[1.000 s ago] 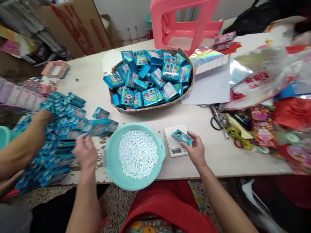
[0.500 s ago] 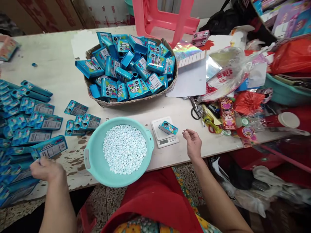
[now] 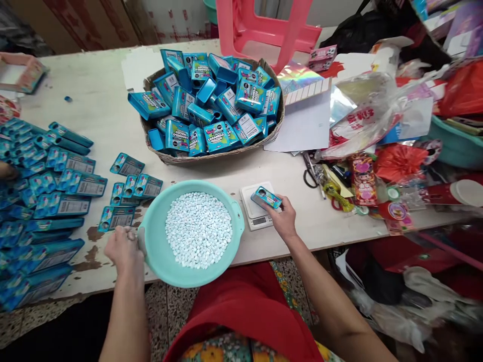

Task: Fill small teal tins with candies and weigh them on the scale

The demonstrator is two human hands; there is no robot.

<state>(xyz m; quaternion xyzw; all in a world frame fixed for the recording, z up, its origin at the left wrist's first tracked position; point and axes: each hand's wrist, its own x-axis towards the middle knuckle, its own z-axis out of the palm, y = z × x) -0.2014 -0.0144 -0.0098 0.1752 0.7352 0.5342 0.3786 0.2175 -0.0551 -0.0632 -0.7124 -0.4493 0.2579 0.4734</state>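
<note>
My right hand [image 3: 286,220] grips a small blue candy tin [image 3: 267,197] over the white digital scale [image 3: 247,201]; a round opening shows in the tin's end. My left hand [image 3: 124,246], slightly blurred, has its fingers curled between another blue tin [image 3: 121,217] and the rim of a turquoise basin [image 3: 146,239]. What those fingers hold, if anything, is hidden. White pellet candies [image 3: 198,229] lie in the basin. Beyond it, a cardboard box [image 3: 177,160] is heaped with blue tins.
Rows of blue tins [image 3: 73,203] cover the left side, with another person's hand [image 3: 6,171] at the far edge. A pink plastic stool [image 3: 271,40] stands behind the box. Scissors [image 3: 310,171], plastic bags [image 3: 362,118] and a paper cup [image 3: 449,193] clutter the right.
My right hand has moved left and taken hold of the tin on the scale. My left hand has moved right, and a tin now lies closer to the basin. The view has shifted slightly.
</note>
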